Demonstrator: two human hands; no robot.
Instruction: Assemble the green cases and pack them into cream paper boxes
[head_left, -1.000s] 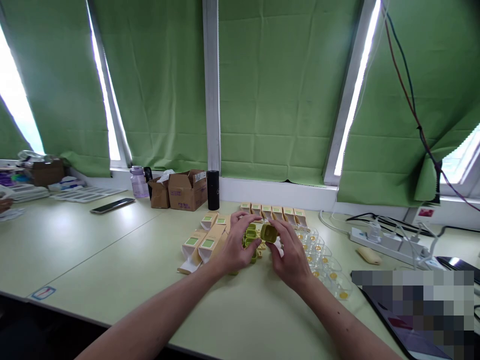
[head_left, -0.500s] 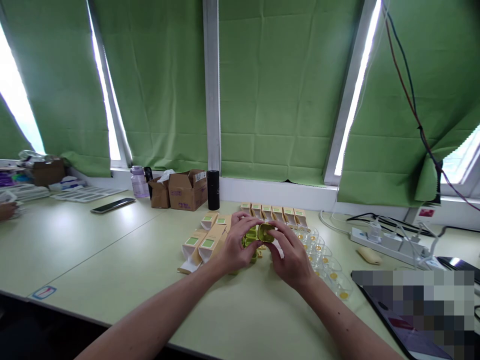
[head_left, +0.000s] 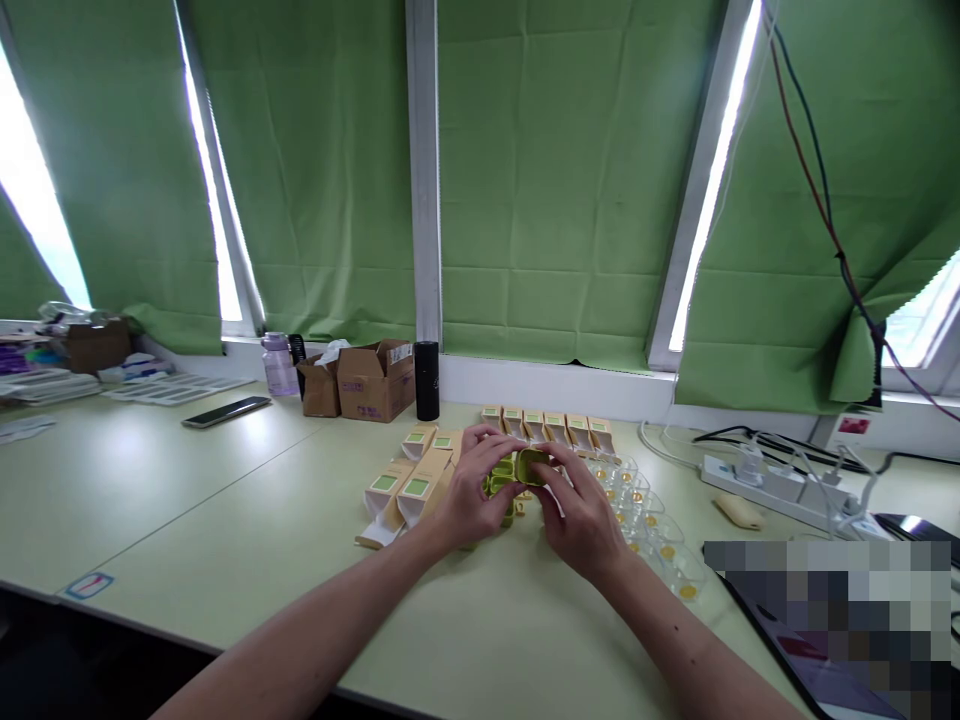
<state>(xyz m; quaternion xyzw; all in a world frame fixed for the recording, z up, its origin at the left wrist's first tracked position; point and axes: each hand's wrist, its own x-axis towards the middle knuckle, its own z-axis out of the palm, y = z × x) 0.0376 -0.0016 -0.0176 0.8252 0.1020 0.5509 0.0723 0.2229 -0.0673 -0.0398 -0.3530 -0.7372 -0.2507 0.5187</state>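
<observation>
Between my two hands, above the table, is a small olive-green square cup (head_left: pixel 531 467), its open side towards me. My left hand (head_left: pixel 480 488) grips its left edge with thumb and fingers. My right hand (head_left: pixel 581 508) holds the other side, with fingertips at or inside the rim. More green cups (head_left: pixel 501 482) stand behind, partly hidden by my left hand. Left of them lie open cream cartons (head_left: pixel 415 488) with green squares on them. To the right are rows of clear plastic cups (head_left: pixel 652 522) with yellow spots at the bottom.
A row of small cartons (head_left: pixel 555 428) stands at the back by the wall. Farther left are a black cylinder (head_left: pixel 427 381), a brown cardboard box (head_left: pixel 375 382), a purple bottle (head_left: pixel 280 365) and a phone (head_left: pixel 226 411). A power strip (head_left: pixel 780 492) and a blurred-out device (head_left: pixel 825 630) are at right.
My hands and the green cup have hardly moved; my right fingers shift slightly at its rim. At the far left, another person's hand has gone from view.
</observation>
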